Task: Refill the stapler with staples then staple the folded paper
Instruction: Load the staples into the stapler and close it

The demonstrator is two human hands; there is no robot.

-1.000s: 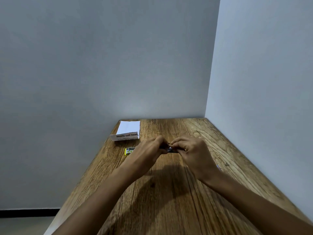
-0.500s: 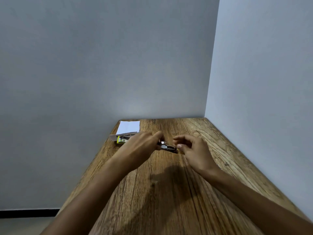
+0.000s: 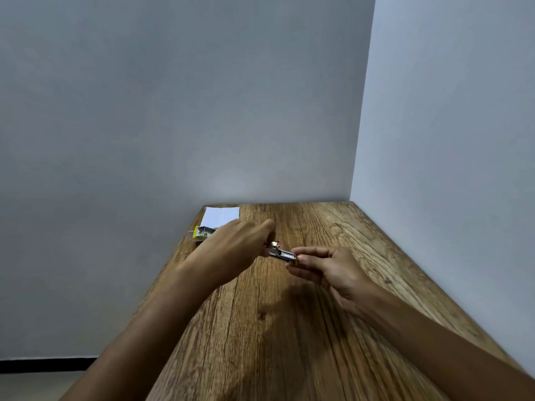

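Stapler (image 3: 282, 254) sits pinched between both hands above mid-table: the left hand (image 3: 234, 250) grips its far end, the right hand (image 3: 327, 270) its near end, probably steadying it for loading; folded paper (image 3: 221, 216) and staple box (image 3: 202, 233) wait at eleven o'clock

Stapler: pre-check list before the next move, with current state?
1. Stapler held off the wooden table: ok, right hand pinches its near end.
2. Left hand at the far end: ok, fingers on it; exact grip hidden.
3. Magazine open: cannot tell, too small and blurred.
4. Staples loaded: cannot tell.
5. Staple box within reach: ok, by the table's far left edge.
6. Folded paper ready: ok, in the far left corner, not yet stapled as far as visible.
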